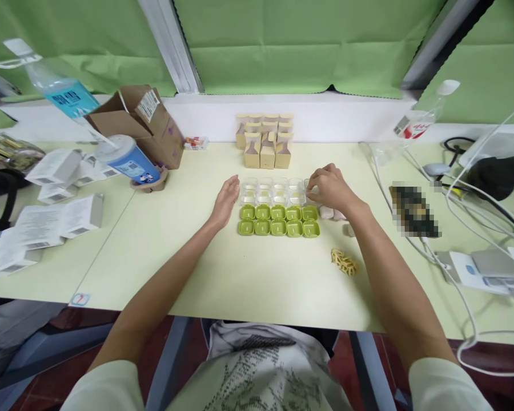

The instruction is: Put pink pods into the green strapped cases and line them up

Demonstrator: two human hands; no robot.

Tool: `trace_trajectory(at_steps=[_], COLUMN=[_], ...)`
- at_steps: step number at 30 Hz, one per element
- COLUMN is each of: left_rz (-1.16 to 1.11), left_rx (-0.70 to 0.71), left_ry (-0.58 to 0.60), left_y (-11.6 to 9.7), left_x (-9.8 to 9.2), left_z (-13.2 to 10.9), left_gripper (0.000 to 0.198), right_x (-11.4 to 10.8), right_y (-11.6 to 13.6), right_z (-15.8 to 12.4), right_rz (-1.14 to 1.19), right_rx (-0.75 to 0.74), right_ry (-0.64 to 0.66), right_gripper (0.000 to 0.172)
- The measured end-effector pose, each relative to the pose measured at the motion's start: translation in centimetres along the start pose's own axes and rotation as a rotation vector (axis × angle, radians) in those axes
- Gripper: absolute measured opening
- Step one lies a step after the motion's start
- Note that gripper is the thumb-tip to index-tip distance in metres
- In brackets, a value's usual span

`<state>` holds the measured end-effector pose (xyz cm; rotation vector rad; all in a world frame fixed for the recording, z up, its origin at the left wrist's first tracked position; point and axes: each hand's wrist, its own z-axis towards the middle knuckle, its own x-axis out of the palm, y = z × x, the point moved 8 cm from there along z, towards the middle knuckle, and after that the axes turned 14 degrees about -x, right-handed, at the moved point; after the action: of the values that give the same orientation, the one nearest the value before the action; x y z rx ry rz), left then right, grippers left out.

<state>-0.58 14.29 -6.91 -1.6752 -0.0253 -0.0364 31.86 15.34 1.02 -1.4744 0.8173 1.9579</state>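
Along the far side, green fabric sheets (308, 51) hang above the table. At far left, a clear plastic bottle with a blue label (71, 98) stands near an open brown cardboard box (165, 134); a blue-and-white cup (132, 162) tilts just beside it. Small white cartons (47, 225) lie at left. At far right is a clear bottle with a red-and-white label (415, 125); thin white cables (497, 374) trail along the right.

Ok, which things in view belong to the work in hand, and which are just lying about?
Likely in the work:
- clear containers, right hand at one end, left hand by the other
- green containers
- probably small tan boxes and pile of bands

Seemingly lying about:
- blue-labelled bottle
- blue cup
- brown carton
- white boxes
- red-labelled bottle
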Motion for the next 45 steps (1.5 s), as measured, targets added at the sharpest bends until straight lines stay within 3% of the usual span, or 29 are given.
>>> trace_trajectory(at_steps=[5, 9, 12, 15, 17, 19, 21, 23, 27, 31, 37, 41, 45], left_rz=[0.014, 0.024, -0.002, -0.030, -0.057, -0.073, -0.079, -0.097, -0.086, -0.055, -0.044, -0.032, 0.034], left_rx=[0.032, 0.042, 0.052, 0.103, 0.133, 0.145, 0.156, 0.177, 0.145, 0.112, 0.114, 0.111, 0.108], left_ry=[0.041, 0.051, 0.009, -0.074, -0.124, -0.193, -0.279, -0.340, -0.331, -0.326, -0.330, -0.343, -0.353], left_y=[-0.1, -0.1, -0.2, -0.7, -1.0, -1.1, -1.2, -1.2, -1.1, -1.5, -1.8, -1.8, -1.9], left_x=[0.4, 0.5, 0.3, -0.1, -0.5, -1.0, -1.8, -2.3, -1.9, -1.4, -1.4, -1.5, -1.5], left_z=[-0.1, -0.2, -0.4, -0.7, -0.7, -0.5, -0.2, 0.0, 0.1, -0.3, -0.5, -0.8, -1.0], left_gripper=[0.063, 0.061, 0.057, 0.046, 0.038, 0.029, 0.020, 0.012, 0.009, 0.018, 0.021, 0.023, 0.031], right_x=[0.1, -2.5, -5.9, -7.1, -5.6, -3.1, -0.8, 0.9, 1.6, 1.5, 2.6, 2.0, 1.6], right_y=[-0.2, -0.7, -2.3, -5.5, -7.6, -9.0, -9.9, -10.1, -9.4, -8.8, -10.1, -11.3, -11.7], right_z=[0.2, -0.5, -2.6, -7.0, -10.4, -13.0, -14.1, -14.0, -12.7, -12.3, -12.5, -13.4, -14.1], right_rz=[0.003, 0.069, 0.198, 0.403, 0.506, 0.552, 0.610, 0.674, 0.735, 0.744, 0.775, 0.791, 0.791], right_rx=[-0.045, -0.065, 0.034, 0.271, 0.423, 0.521, 0.545, 0.513, 0.438, 0.415, 0.431, 0.521, 0.595], right_ry=[-0.021, -0.084, -0.282, -0.636, -0.844, -0.933, -0.920, -0.829, -0.706, -0.714, -0.718, -0.928, -1.128], right_gripper=[0.014, 0.025, 0.023, 0.023, 0.033, 0.049, 0.065, 0.080, 0.094, 0.094, 0.090, 0.077, 0.045])
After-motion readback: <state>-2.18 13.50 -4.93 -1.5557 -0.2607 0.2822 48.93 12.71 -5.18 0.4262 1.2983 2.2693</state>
